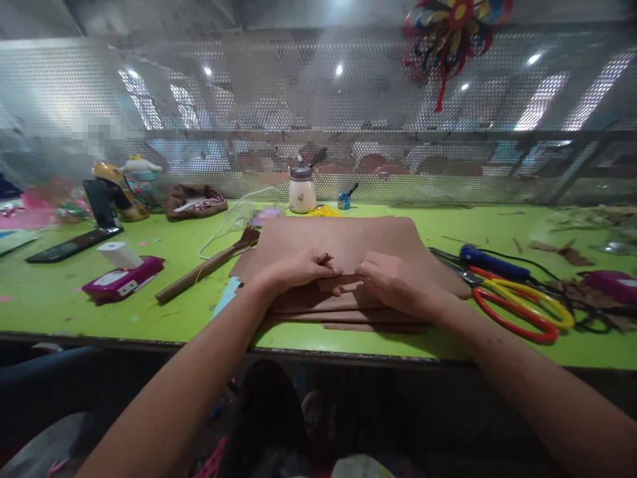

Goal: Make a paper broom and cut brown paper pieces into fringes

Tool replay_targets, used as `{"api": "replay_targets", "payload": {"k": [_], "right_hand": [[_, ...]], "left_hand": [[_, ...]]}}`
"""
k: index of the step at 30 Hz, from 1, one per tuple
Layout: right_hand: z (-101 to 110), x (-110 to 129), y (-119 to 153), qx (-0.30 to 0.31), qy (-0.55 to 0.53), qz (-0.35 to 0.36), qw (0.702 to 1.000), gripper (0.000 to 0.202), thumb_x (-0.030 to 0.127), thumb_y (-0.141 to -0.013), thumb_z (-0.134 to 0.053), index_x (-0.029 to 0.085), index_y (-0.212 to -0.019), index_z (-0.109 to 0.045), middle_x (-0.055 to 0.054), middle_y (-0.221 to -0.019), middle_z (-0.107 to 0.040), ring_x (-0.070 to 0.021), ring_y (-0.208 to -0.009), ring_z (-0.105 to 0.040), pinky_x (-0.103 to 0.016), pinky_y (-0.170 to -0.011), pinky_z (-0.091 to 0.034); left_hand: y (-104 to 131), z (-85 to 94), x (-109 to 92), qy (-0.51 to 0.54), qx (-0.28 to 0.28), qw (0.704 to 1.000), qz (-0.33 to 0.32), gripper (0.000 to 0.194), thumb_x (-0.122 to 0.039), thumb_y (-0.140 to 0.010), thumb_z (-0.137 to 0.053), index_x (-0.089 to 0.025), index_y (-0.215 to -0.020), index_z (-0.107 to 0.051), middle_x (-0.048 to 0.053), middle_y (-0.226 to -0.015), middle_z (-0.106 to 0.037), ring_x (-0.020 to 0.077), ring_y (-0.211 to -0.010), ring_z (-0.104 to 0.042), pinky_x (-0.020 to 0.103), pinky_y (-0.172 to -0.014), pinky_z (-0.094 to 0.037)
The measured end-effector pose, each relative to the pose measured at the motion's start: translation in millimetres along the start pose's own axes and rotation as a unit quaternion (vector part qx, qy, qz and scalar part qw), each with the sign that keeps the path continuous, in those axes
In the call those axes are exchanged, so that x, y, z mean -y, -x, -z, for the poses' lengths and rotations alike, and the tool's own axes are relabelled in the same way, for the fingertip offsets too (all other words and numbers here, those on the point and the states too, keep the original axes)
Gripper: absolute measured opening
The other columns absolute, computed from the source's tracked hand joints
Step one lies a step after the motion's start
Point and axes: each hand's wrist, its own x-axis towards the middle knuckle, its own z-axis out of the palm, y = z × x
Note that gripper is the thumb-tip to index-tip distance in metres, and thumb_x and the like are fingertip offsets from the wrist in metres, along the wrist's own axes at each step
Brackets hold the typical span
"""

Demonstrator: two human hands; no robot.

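Two bare hands, both over a stack of brown sheets (338, 239) at the near side of a green table (279, 340). The sheets lie roughly flat, edges uneven, several layers showing toward the person.

Left hand (316, 267): fingers curled and close together, tips at the near part of the top sheet. A small dark brown bit (324, 256) shows by the fingers — whether it is pinched, cannot tell. Right hand (381, 273): just beside the left, not touching it; fingers bent and bunched together near the same edge. Thumb hidden, so the grip cannot be read.

Right of the stack: scissors with red and yellow handles (517, 324), blades pointing toward the sheets; just beyond, a blue-handled tool (492, 262) with a dark cord. Left: a brown roll (199, 273) lying aslant, its frayed far end near the stack; farther left, a purple power block (122, 280) bearing a white plug (119, 255).

Behind the stack — a pale jar with a dark lid (302, 192), yellow strands (326, 211), a small blue pot (344, 200).
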Motion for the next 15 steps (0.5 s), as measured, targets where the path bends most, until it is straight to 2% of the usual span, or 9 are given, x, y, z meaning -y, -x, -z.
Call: {"api": "replay_targets", "payload": {"k": [2, 7, 11, 15], "right_hand": [[2.2, 1.9, -0.7, -0.020, -0.001, 0.022, 1.000, 0.018, 0.013, -0.085, -0.038, 0.014, -0.073, -0.052, -0.005, -0.072, -0.051, -0.0141, -0.066, -0.042, -0.025, -0.061, -0.034], [0.6, 1.2, -1.1, -0.056, -0.038, 0.036, 0.997, 0.020, 0.012, -0.085, -0.037, 0.014, -0.074, -0.053, -0.006, -0.073, -0.051, -0.0141, -0.068, -0.042, -0.025, -0.062, -0.036], [-5.6, -2.6, -0.2, -0.060, -0.108, 0.003, 0.992, 0.017, 0.011, -0.083, -0.041, 0.015, -0.075, -0.055, -0.006, -0.076, -0.055, -0.0136, -0.070, -0.047, -0.025, -0.064, -0.038], [-2.3, -3.8, 0.4, -0.052, -0.237, -0.071, 0.968, 0.011, 0.016, -0.079, -0.049, 0.015, -0.086, -0.058, -0.004, -0.078, -0.060, -0.0126, -0.070, -0.052, -0.024, -0.065, -0.040]], "left_hand": [[1.3, -1.0, 0.5, 0.062, 0.035, 0.997, 0.000, 0.032, -0.043, -0.071, -0.058, -0.011, -0.069, -0.056, 0.004, -0.067, -0.064, 0.0103, -0.058, -0.050, 0.022, -0.056, -0.036], [2.7, -3.7, 0.4, 0.124, 0.055, 0.991, -0.010, 0.028, -0.038, -0.070, -0.061, -0.010, -0.075, -0.059, 0.005, -0.069, -0.064, 0.0111, -0.064, -0.053, 0.022, -0.061, -0.037], [2.5, -4.1, -2.0, 0.110, 0.061, 0.992, -0.009, 0.027, -0.037, -0.072, -0.060, -0.010, -0.079, -0.059, 0.003, -0.066, -0.063, 0.0093, -0.062, -0.051, 0.021, -0.060, -0.036], [2.0, -3.8, -4.3, 0.069, 0.065, 0.995, -0.008, 0.028, -0.038, -0.071, -0.059, -0.010, -0.076, -0.060, 0.003, -0.062, -0.061, 0.0067, -0.052, -0.044, 0.020, -0.050, -0.031]]}}
